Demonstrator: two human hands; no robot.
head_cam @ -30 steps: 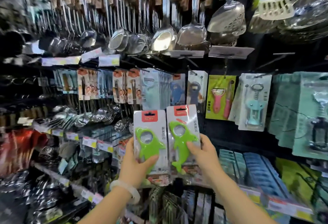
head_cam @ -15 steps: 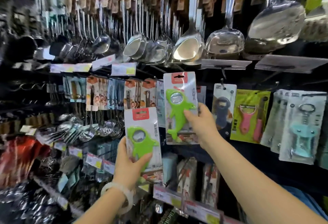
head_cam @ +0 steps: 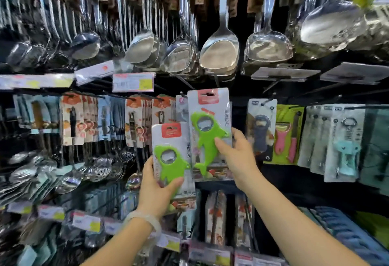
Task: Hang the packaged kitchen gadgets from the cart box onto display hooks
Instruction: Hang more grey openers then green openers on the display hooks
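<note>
I hold two carded green shark-shaped bottle openers in front of the display wall. My right hand [head_cam: 237,160] grips the upper packaged opener [head_cam: 208,131] by its right edge, its red header and hang hole raised close to a dark display hook [head_cam: 185,95]. Whether the hole is on the hook I cannot tell. My left hand [head_cam: 157,190] grips the lower packaged opener [head_cam: 171,160] from below, thumb across the green shark. The lower card sits left of and partly in front of the upper one.
Steel ladles and spatulas [head_cam: 219,55] hang in a row above. Carded gadgets fill hooks left [head_cam: 136,122] and right: a dark opener [head_cam: 261,131], a pink peeler set [head_cam: 284,135], teal corkscrews [head_cam: 345,145]. Price tags [head_cam: 132,82] line the rails. More packs hang below.
My right hand has lifted its opener from beside the other one up toward the hook row. My left hand has risen slightly with its pack. The view has tilted upward.
</note>
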